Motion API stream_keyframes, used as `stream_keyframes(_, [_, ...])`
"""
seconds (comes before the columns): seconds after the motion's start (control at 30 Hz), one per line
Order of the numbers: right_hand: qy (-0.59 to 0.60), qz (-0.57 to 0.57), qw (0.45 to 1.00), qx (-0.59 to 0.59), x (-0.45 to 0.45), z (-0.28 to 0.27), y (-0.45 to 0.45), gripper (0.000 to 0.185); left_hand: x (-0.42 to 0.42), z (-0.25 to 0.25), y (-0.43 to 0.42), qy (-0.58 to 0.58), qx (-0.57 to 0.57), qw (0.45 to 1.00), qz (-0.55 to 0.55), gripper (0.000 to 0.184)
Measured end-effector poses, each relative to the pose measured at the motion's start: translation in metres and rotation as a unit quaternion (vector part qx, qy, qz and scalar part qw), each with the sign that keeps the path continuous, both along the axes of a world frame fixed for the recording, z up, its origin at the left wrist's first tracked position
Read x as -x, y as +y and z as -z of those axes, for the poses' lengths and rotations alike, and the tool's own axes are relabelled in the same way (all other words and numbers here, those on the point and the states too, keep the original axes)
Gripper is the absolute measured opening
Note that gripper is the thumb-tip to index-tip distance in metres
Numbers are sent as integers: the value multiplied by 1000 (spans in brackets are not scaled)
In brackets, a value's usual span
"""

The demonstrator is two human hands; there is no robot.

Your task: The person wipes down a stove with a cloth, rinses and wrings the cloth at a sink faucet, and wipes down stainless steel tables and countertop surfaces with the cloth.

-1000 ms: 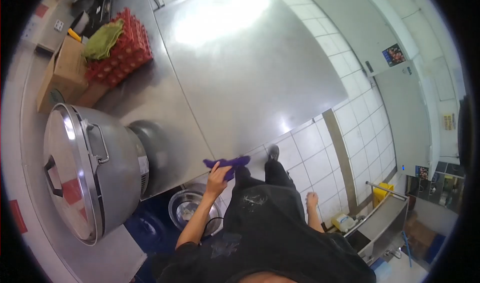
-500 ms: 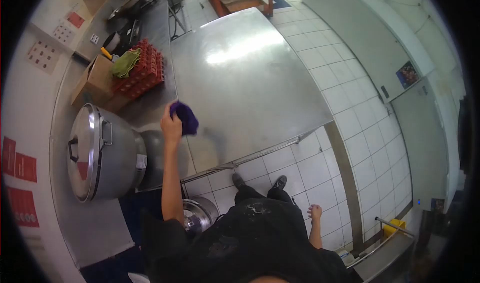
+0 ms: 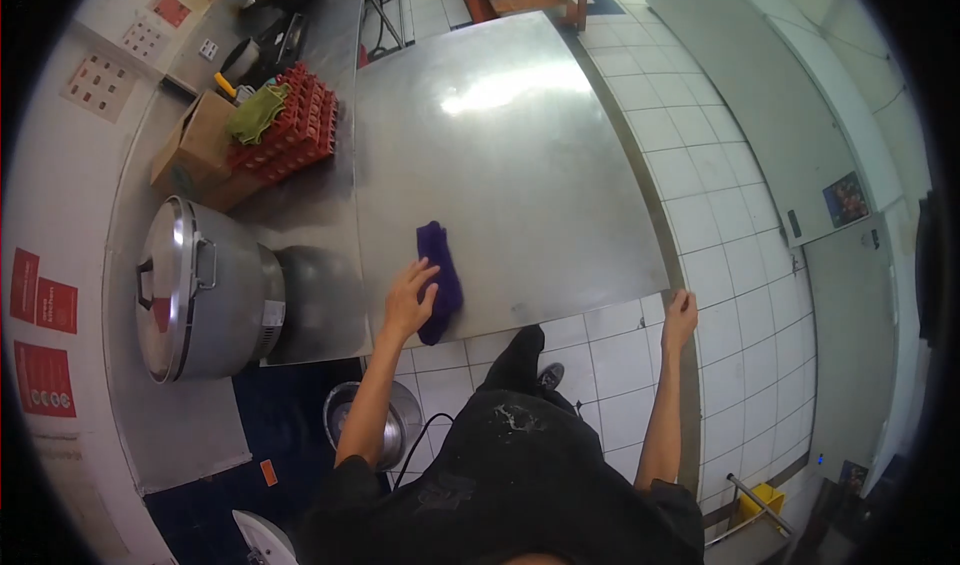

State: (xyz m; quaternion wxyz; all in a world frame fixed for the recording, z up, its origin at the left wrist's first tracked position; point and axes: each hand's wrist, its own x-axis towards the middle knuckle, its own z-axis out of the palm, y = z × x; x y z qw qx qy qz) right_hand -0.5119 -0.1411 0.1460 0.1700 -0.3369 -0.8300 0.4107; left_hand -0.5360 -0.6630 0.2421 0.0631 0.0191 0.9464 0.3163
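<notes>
Metal bowl (image 3: 402,420) below the table's front edge, beside the left forearm. Left hand (image 3: 408,303): fingers spread over the left side of the purple cloth (image 3: 443,280); can't tell if it's gripping. Cloth sits at the front edge of the steel table (image 3: 530,195), long side pointing away from the person; can't tell if fully down on the top. Right hand (image 3: 681,317): fingers curled, near the table's right front corner; can't tell if fully closed. Big lidded pot (image 3: 225,300) at left. Farther: cardboard box (image 3: 203,143), red egg trays (image 3: 305,125), green cloth (image 3: 257,115) on the trays.
</notes>
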Motion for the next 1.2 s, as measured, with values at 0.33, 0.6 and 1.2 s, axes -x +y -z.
stream_keyframes(0.33, [-98,20,993,-61,76,115,38,41,178,108,-34,138,155,977,-45,59])
stream_keyframes(0.6, [-97,213,966,113,90,72,8,47,582,179,-207,196,306,883,-298,65])
stream_keyframes(1.2, [-203,136,969,43,91,68,12,34,426,127,268,268,-111,879,380,45])
